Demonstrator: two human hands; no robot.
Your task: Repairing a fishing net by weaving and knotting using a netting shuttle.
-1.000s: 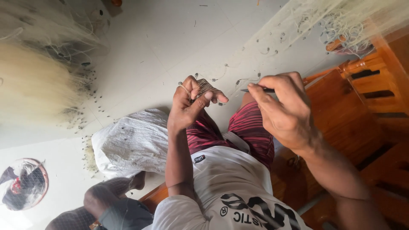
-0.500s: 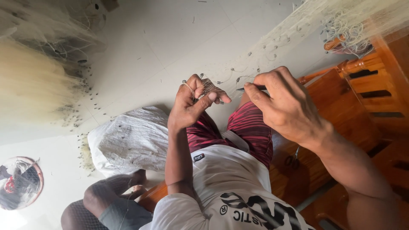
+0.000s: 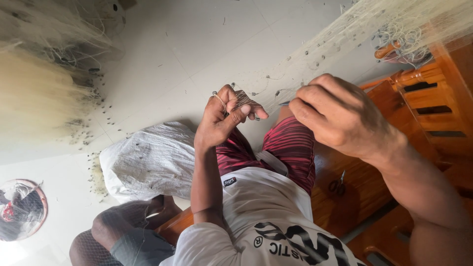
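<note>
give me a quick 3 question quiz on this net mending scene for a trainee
1. True or false: the left hand pinches strands of the fishing net.
2. What lies on the wooden bench below the right hand? A) scissors B) hammer C) cup
3. What is the white sack resting on?

Key:
1. True
2. A, the scissors
3. The tiled floor, beside the person's red striped shorts

Fine pale fishing net (image 3: 295, 74), stretched taut
</note>
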